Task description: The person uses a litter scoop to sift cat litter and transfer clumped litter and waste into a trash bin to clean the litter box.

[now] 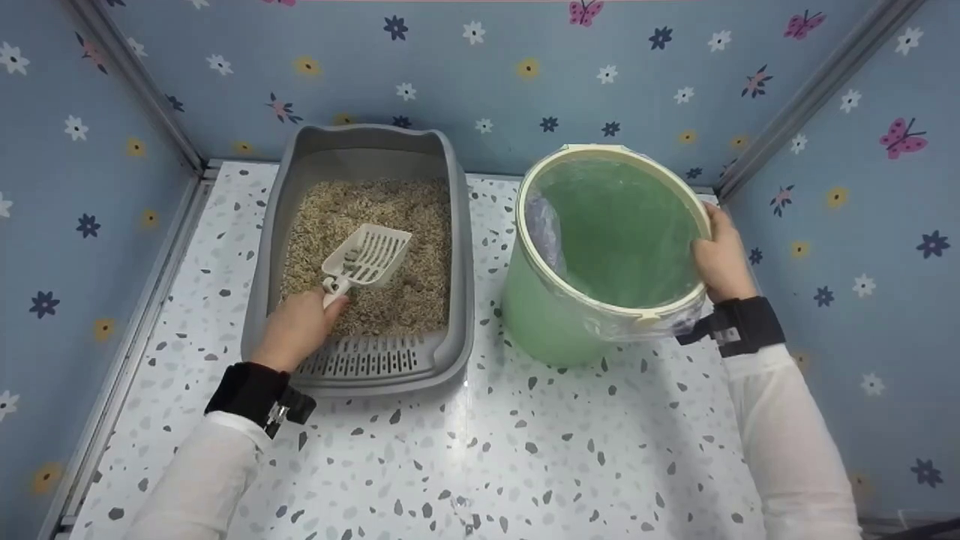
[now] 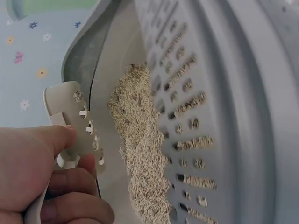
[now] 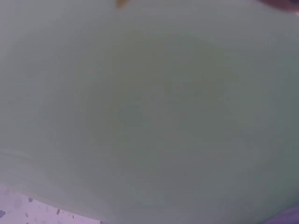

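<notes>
My left hand point(image 1: 296, 326) grips the handle of a cream slotted litter scoop point(image 1: 373, 255) above a grey litter box point(image 1: 463, 262). Tan grainy litter point(image 1: 409, 304) covers the box's floor. A small lump sits on the scoop near its handle end; in the left wrist view thumb and curled fingers wrap the scoop point(image 2: 70, 105). On the right, my other hand point(image 1: 721, 255) holds the cream rim of a light green bin point(image 1: 551, 322), thumb inside and fingers outside. A clear plastic bag point(image 1: 544, 229) lines the bin and folds over its rim. The bin's blurred wall point(image 3: 154, 121) fills the right wrist view.
Blue flowered panels point(image 1: 495, 82) stand behind and on both sides, joined by grey metal corner strips point(image 1: 817, 94). Box and bin stand side by side on a white speckled surface point(image 1: 480, 442), with a narrow gap between them. A perforated step point(image 1: 367, 356) forms the box's near end.
</notes>
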Available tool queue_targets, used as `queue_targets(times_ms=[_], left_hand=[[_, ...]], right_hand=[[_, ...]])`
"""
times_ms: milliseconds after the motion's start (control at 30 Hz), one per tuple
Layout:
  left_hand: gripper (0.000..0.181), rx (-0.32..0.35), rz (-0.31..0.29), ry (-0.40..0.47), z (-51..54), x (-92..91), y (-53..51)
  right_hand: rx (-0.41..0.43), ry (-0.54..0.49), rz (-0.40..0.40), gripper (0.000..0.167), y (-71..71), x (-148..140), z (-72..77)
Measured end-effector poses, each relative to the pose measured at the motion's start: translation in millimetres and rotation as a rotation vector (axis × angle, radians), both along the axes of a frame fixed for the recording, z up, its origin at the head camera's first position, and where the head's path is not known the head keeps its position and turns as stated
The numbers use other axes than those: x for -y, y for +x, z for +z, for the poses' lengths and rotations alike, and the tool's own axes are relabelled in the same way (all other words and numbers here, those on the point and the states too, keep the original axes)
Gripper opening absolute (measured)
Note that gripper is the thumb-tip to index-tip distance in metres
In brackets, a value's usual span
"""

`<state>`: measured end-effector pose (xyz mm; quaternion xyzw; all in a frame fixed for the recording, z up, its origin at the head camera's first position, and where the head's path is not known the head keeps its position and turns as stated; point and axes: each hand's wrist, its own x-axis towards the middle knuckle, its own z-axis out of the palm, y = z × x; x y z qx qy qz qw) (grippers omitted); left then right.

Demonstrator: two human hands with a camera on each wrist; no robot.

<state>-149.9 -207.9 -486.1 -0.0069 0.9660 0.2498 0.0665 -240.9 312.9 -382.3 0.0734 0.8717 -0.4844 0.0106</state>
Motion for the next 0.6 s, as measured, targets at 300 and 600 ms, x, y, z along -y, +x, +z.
queue_targets(times_ms=[300,600], left_hand=[[0.037,-0.347,-0.040,-0.271,-7.5,2.6,3.9],[0.033,-0.394,-0.081,-0.317,2.5,-4.2,6.3]], right_hand=[[0.011,-0.003,-0.005,0.070,-0.2,-0.4,0.6],[0.009,0.007,0.007,0.071,0.3,-1.3,0.4]])
